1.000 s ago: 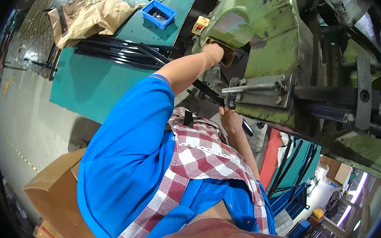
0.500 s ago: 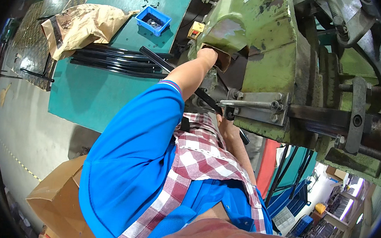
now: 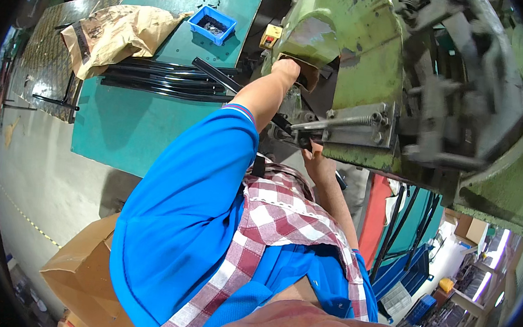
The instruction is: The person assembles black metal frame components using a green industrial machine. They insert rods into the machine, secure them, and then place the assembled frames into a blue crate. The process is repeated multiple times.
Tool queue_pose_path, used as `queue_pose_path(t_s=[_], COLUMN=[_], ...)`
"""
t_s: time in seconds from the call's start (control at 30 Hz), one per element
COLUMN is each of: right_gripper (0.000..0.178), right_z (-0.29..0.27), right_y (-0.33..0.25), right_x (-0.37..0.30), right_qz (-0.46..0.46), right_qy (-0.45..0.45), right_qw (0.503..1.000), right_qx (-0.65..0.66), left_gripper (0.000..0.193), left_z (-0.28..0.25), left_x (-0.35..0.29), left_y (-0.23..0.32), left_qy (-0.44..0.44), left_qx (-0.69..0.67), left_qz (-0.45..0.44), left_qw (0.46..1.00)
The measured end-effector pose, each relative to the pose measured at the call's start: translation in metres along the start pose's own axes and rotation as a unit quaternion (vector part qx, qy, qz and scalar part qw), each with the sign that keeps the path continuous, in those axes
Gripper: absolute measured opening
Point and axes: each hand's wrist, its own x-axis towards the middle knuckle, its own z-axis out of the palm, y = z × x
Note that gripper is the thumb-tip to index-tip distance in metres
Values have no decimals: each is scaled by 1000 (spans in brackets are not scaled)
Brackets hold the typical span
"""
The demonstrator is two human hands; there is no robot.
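Observation:
A long black tube slants from the green table, under my left forearm, toward the green press-like machine. My right hand is closed round it just below the machine's metal bracket with a spring-wound rod; the tube's dark end shows past the hand. My left hand reaches over the tube to the machine's front, against a brown cardboard flap. Its fingers look curled, but the fingertips and anything in them are hidden.
On the green table lie several black tubes, crumpled brown paper and a blue bin of small dark parts. A yellow switch box sits by the machine. A cardboard box stands at lower left. Blurred machine linkage is at right.
The machine's linkage at right has shifted and is smeared by motion. The spring-wound rod sits slightly further left. My right hand shows more fully beneath the bracket; my left hand stays at the flap.

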Motion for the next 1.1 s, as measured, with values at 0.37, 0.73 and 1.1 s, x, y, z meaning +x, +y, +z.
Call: queue_pose_path(t_s=[0.37, 0.73, 1.1], right_gripper=[33, 37, 33], right_z=[-51, -52, -26], right_y=[-9, 14, 18], right_x=[5, -12, -26], right_qz=[-11, -4, -18], right_qy=[-26, -102, -168], right_qw=[996, 994, 985], right_qx=[-90, -43, -29], left_gripper=[20, 24, 24], left_z=[-12, 10, 19], left_x=[-11, 11, 20], left_y=[-4, -8, -20], left_qy=[36, 50, -41], left_qx=[-45, -85, -54], left_qz=[-6, 8, -14], left_qw=[998, 995, 998])
